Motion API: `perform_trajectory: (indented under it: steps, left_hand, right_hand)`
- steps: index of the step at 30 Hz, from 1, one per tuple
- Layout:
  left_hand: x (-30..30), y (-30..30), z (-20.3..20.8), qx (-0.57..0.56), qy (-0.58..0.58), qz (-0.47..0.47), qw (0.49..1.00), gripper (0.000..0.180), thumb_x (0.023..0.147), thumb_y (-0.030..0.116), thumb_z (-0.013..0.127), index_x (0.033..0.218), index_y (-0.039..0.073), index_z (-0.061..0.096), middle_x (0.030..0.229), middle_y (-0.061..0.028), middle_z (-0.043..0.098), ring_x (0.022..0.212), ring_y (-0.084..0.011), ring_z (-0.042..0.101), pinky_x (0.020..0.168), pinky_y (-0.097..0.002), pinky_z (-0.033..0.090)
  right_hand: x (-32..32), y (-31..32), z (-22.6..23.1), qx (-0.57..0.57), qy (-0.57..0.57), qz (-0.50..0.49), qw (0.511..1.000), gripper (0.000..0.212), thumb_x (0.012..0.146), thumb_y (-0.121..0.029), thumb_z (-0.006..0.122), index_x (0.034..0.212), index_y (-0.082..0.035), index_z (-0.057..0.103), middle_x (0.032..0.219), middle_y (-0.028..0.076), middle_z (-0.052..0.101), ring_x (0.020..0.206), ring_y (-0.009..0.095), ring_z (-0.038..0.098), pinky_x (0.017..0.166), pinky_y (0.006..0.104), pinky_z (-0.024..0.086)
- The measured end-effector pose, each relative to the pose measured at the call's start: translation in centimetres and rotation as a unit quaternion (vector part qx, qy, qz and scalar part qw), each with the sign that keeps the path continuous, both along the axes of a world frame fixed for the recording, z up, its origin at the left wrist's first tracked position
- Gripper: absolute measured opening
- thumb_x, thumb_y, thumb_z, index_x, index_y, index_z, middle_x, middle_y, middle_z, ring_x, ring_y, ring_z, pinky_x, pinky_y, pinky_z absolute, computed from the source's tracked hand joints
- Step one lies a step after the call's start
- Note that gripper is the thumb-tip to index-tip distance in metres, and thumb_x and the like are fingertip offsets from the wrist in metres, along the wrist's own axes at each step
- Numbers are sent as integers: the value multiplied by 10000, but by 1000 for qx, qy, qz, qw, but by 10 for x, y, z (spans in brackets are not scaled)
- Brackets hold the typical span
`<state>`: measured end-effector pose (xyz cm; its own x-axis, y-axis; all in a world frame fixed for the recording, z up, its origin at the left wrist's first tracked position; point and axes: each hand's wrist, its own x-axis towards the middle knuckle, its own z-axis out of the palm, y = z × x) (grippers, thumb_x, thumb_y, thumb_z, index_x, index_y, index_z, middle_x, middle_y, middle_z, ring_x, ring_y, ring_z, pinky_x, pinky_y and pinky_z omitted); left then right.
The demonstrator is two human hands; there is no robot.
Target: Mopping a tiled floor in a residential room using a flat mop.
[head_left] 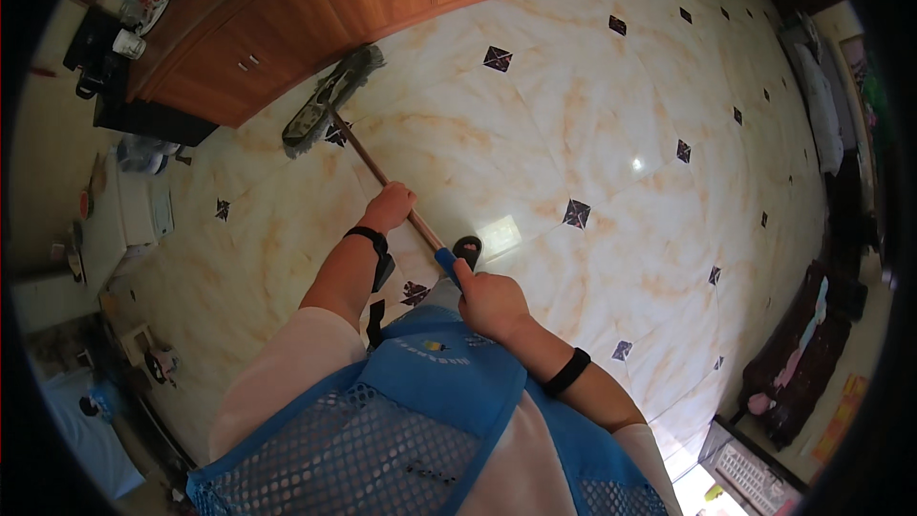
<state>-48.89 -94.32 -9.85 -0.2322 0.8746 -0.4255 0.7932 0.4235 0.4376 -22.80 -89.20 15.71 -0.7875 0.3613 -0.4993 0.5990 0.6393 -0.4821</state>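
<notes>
On the marble-patterned floor (535,134) a flat mop (330,100) rests by wooden cabinets (315,0). Left hand (389,207) wraps its wooden handle (382,177); right hand (489,303) grips the end (blue sleeve).

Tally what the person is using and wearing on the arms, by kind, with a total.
Mop: 1
Hands on the mop handle: 2, left hand and right hand
Black wristbands: 2, left wristband and right wristband
Total: 5
</notes>
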Motion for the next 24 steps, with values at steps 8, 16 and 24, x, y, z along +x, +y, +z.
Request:
perform_trajectory:
  steps: [8,16,24]
  left_hand:
    - [19,-20,8,34,65,-158,985,204,832,151,441,855,7,584,981,-171,553,1004,-323,500,842,-402,451]
    - [54,-80,35,32,90,-184,978,141,798,58,473,875,64,591,1005,-106,535,1119,-296,431,870,-386,458]
    - [124,-116,93,44,100,-269,957,137,775,98,527,887,69,601,915,-88,615,1023,-279,518,859,-404,419]
  right_hand:
    - [20,-27,4,-1,-16,-5,1000,476,755,-168,535,1189,-34,392,726,152,606,659,319,606,575,430,484]
    - [47,-102,24,-10,-66,-21,998,506,758,-198,549,1223,-88,384,724,141,612,660,322,608,576,427,484]
    - [106,-155,71,19,-71,-40,996,507,750,-217,568,1221,-120,405,688,117,613,641,311,608,563,427,476]
